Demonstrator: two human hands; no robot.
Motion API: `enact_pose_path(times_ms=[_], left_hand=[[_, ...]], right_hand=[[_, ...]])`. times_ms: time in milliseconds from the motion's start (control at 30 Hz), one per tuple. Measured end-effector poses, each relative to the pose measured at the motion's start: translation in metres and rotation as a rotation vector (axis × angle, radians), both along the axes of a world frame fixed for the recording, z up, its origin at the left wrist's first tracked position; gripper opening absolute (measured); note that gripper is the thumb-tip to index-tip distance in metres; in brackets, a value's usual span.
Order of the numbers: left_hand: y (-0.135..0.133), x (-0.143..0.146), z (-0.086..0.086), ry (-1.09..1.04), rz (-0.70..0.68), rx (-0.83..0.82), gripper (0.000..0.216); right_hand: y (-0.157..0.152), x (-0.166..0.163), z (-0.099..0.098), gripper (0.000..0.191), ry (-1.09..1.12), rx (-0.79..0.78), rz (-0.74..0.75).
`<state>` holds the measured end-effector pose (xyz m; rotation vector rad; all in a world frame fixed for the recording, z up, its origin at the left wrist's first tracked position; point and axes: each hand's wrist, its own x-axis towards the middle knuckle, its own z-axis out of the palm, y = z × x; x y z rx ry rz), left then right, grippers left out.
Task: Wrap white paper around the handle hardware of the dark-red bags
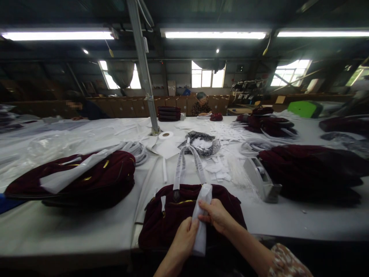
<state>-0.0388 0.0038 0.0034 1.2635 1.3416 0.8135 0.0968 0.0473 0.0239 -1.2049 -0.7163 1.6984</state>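
A maroon handbag (175, 227) lies in front of me at the table's near edge, its two handles (180, 169) sleeved in white wrapping and reaching away from me. Over the bag I hold a long white wrapped roll (201, 219), possibly a strap in thin paper or plastic. My left hand (186, 236) is closed on its lower left side, thumb along it. Higher up, my right hand (216, 215) pinches it from the right. A gold zipper and a white-wrapped zipper pull (163, 204) show on the bag's front.
Maroon bags are piled at left (109, 177) and right (311, 169). A grey tape dispenser (263, 182) stands right of my bag. Beyond are a white roll (166, 135), a black-and-white plastic bag (215, 148), paper pieces (220, 169) and a metal post (144, 69). Co-workers sit across the table.
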Motion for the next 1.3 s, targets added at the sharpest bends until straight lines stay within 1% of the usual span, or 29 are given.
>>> enact_pose_path(times_ms=[167,300,367,467,567,767,867,933,1000,1033,1067,1100,1167,1233,1300], left_hand=[[0.000,0.006,-0.006,0.032,0.075,-0.038,0.030],[0.001,0.008,-0.014,-0.066,0.125,-0.074,0.027],[0.002,0.009,-0.018,-0.117,0.113,-0.122,0.029],[0.002,0.008,-0.022,-0.138,0.087,-0.198,0.039],[0.001,0.006,-0.020,-0.185,0.060,-0.231,0.047],[-0.002,0.003,-0.011,-0.267,0.031,-0.154,0.042],[-0.004,0.003,-0.010,-0.262,0.035,-0.128,0.042],[-0.005,0.003,-0.010,-0.241,0.033,-0.123,0.037],[-0.007,0.004,-0.009,-0.222,0.033,-0.126,0.032],[-0.008,0.004,-0.009,-0.213,0.037,-0.126,0.030],[-0.008,0.004,-0.009,-0.207,0.043,-0.123,0.030],[-0.009,0.004,-0.009,-0.205,0.050,-0.120,0.030],[-0.009,0.003,-0.008,-0.213,0.062,-0.120,0.033],[-0.009,0.003,-0.007,-0.241,0.059,-0.135,0.037],[-0.009,0.002,-0.006,-0.271,0.046,-0.152,0.040]], right_hand=[[0.000,0.000,0.000,0.028,0.046,-0.028,0.003],[0.000,0.000,-0.001,0.029,0.056,-0.010,0.007],[-0.001,0.000,0.000,0.029,0.054,-0.021,0.007],[-0.003,0.000,0.003,0.028,0.060,-0.046,0.002],[-0.004,0.002,0.005,0.026,0.068,-0.055,-0.002],[-0.003,0.004,0.004,0.026,0.118,-0.120,0.005],[-0.005,0.007,0.002,0.031,0.082,-0.140,0.072],[-0.007,0.014,0.002,0.035,0.040,-0.104,0.155],[-0.008,0.029,0.006,0.042,-0.027,-0.051,0.227],[-0.007,0.040,0.008,0.045,-0.087,-0.029,0.227],[-0.006,0.053,0.012,0.047,-0.164,-0.006,0.193],[-0.004,0.068,0.016,0.048,-0.250,0.017,0.122],[-0.001,0.102,0.024,0.044,-0.393,0.068,-0.091],[0.002,0.137,0.027,0.038,-0.457,0.101,-0.293],[0.004,0.170,0.026,0.037,-0.506,0.092,-0.407]])
